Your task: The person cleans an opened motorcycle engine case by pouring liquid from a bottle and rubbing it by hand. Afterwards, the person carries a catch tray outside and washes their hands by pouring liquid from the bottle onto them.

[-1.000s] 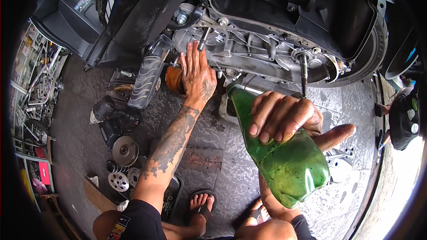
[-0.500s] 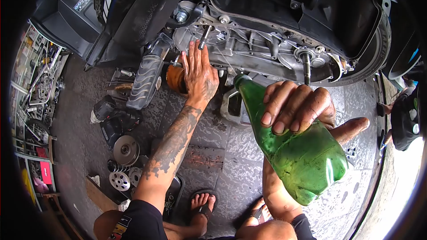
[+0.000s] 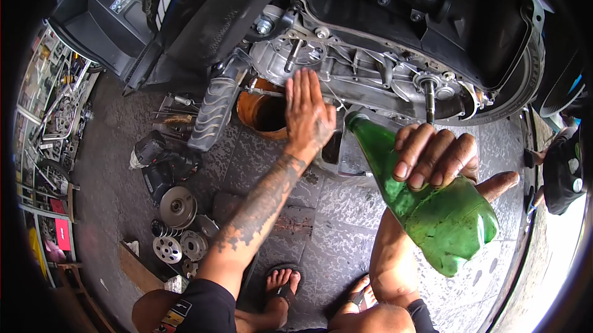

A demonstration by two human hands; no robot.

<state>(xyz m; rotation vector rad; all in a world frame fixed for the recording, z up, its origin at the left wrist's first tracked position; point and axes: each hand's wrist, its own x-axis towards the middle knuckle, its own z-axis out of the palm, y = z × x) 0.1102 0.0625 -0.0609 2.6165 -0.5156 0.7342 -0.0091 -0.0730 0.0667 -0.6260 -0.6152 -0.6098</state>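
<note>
Change over the last second: the left hand (image 3: 309, 113) has come down and across from beside the front shaft (image 3: 292, 58); fingertips now sit at the lower edge of the casing (image 3: 364, 76). Contact there: cannot tell. The mouth of the orange bucket (image 3: 247, 109), largely covered before, now shows below the casing.

Hands: left is flat, fingers straight and together, no object visible in it. Right hand (image 3: 441, 157) is wrapped round the green bottle (image 3: 445, 225), thumb out to the side.

Bottle: tilted, neck toward the casing but apart from it, beside the left hand; attitude nearly unchanged. A thin pale line shows near its mouth; liquid or not, uncertain.

Judgement: the shift leaves the front shaft and the face around it unobstructed, with the bottle still directed at the casing. Work there looks unfinished.
</note>
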